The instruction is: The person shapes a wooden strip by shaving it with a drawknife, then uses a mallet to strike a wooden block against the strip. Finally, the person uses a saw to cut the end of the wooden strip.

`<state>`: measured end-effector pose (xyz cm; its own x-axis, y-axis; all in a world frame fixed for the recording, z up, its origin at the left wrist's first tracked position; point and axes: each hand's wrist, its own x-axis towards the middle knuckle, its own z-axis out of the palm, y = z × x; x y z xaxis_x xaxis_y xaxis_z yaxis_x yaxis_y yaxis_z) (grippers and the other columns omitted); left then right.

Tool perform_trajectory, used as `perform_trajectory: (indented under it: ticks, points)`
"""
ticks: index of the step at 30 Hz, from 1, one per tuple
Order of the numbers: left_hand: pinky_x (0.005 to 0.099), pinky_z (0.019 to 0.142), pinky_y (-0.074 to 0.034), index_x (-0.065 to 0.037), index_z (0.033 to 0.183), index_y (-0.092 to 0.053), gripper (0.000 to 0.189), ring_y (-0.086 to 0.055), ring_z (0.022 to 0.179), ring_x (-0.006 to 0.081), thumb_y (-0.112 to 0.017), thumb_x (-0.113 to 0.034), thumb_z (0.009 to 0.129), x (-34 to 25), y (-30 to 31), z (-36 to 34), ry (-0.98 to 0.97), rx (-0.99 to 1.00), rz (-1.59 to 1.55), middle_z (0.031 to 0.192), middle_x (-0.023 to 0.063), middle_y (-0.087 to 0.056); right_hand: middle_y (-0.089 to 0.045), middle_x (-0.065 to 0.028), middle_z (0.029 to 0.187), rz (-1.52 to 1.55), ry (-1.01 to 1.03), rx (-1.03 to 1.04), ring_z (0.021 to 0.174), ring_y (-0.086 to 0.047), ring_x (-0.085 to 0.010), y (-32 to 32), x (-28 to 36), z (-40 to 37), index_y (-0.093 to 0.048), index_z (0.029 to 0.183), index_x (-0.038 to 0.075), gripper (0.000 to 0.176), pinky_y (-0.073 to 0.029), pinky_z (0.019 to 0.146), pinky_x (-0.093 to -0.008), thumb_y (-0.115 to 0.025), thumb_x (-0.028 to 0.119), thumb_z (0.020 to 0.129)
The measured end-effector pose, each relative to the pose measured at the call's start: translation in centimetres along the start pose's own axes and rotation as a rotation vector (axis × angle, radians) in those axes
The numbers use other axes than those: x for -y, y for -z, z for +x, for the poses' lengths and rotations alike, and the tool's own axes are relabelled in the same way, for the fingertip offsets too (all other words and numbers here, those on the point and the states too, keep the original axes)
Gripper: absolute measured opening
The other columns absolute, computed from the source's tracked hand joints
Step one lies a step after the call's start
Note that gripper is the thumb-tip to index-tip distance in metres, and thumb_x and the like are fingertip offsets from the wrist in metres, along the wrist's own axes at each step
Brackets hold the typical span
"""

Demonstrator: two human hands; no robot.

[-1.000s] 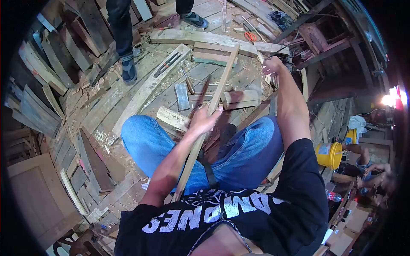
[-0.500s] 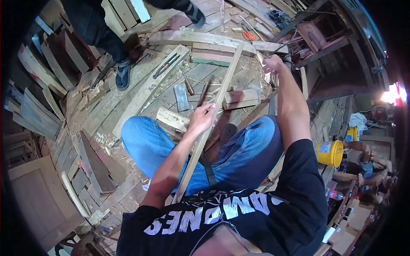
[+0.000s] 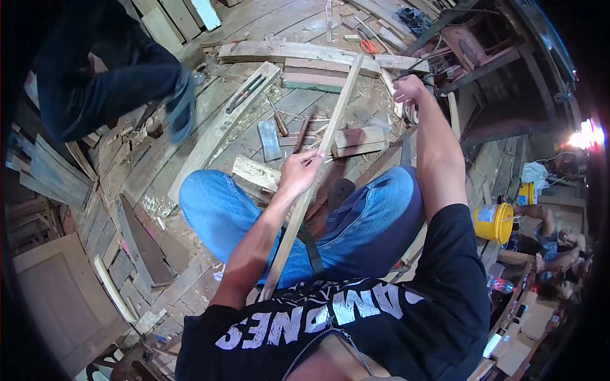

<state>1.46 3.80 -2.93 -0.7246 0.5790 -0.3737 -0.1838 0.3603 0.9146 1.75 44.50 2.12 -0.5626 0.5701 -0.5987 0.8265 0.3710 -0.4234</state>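
Note:
A long, thin wooden strip [image 3: 343, 105] slants from my chest, over my lap, to the boards in front. My left hand [image 3: 301, 171] grips it near the middle, thumb along its upper side. My right hand [image 3: 410, 90] is held out beyond the strip's far end, over wood scraps; its fingers are loosely bent and apart, and I make out nothing in them. Before my knees lie a wood block [image 3: 359, 141], a rough pale offcut [image 3: 256, 173], a flat grey piece [image 3: 269, 141] and a slim tool with a brown handle [image 3: 279, 126].
A long plank [image 3: 216, 130] bears a dark, two-armed tool [image 3: 246, 94]. Red-handled scissors or pliers [image 3: 368, 46] lie farther off. Another person's leg [image 3: 114, 95] is at the upper left. On the right are a yellow bucket [image 3: 493, 222] and a wooden frame [image 3: 489, 73].
The other person's leg has swung toward the lower left, its foot blurred. My right hand has shifted slightly up and right. My left hand keeps its grip on the strip.

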Motion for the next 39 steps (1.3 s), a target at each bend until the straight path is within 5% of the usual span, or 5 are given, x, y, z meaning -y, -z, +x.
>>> perform_trajectory:
  ticks: [7, 10, 14, 22, 39]
  points:
    - [0.0244, 0.067, -0.048, 0.001, 0.119, -0.061, 0.046, -0.061, 0.077, 0.0093, -0.068, -0.030, 0.086, -1.2, 0.3, -0.5, -0.033, 0.018, 0.019, 0.089, 0.0091, -0.069, -0.069, -0.0093, 0.101, 0.073, -0.082, -0.053, 0.083, -0.069, -0.0203, -0.1, 0.5, -1.0, -0.059, 0.112, 0.005, 0.031, -0.052, 0.064, -0.0368, -0.054, 0.021, 0.086]
    - [0.0229, 0.061, -0.046, 0.004, 0.107, -0.065, 0.046, -0.058, 0.069, 0.0072, -0.071, -0.034, 0.082, -1.4, 0.2, -0.6, 0.000, 0.013, 0.037, 0.077, 0.0048, -0.067, -0.069, -0.0094, 0.101, 0.074, -0.082, -0.047, 0.084, -0.069, -0.0206, 0.0, 0.5, -1.1, -0.058, 0.114, 0.004, 0.033, -0.053, 0.065, -0.0373, -0.054, 0.021, 0.086]
    - [0.0229, 0.056, -0.044, -0.002, 0.085, -0.063, 0.034, -0.055, 0.063, 0.0068, -0.074, -0.033, 0.079, -0.8, -0.1, -0.4, 0.006, -0.022, 0.045, 0.070, 0.0018, -0.062, -0.069, -0.0087, 0.103, 0.066, -0.093, -0.027, 0.085, -0.069, -0.0206, 0.1, 0.0, -0.5, -0.058, 0.114, 0.005, 0.034, -0.053, 0.065, -0.0375, -0.054, 0.021, 0.085]
    - [0.0320, 0.061, -0.049, -0.002, 0.082, -0.055, 0.047, -0.060, 0.066, 0.0180, -0.077, -0.043, 0.072, -0.6, 0.0, -0.4, -0.008, -0.099, 0.133, 0.073, 0.0087, -0.062, -0.069, -0.0094, 0.102, 0.075, -0.096, -0.033, 0.082, -0.069, -0.0208, -0.1, -0.1, -0.7, -0.059, 0.112, 0.005, 0.033, -0.052, 0.064, -0.0370, -0.055, 0.022, 0.085]
    - [0.0272, 0.052, -0.047, -0.007, 0.074, -0.045, 0.050, -0.055, 0.056, 0.0100, -0.086, -0.035, 0.064, -1.6, 0.1, -1.5, -0.084, -0.105, -0.014, 0.065, 0.0053, -0.059, -0.069, -0.0084, 0.097, 0.096, -0.132, -0.052, 0.071, -0.066, -0.0166, 0.0, -0.8, -0.2, -0.057, 0.112, 0.009, 0.027, -0.047, 0.057, -0.0346, -0.054, 0.021, 0.088]
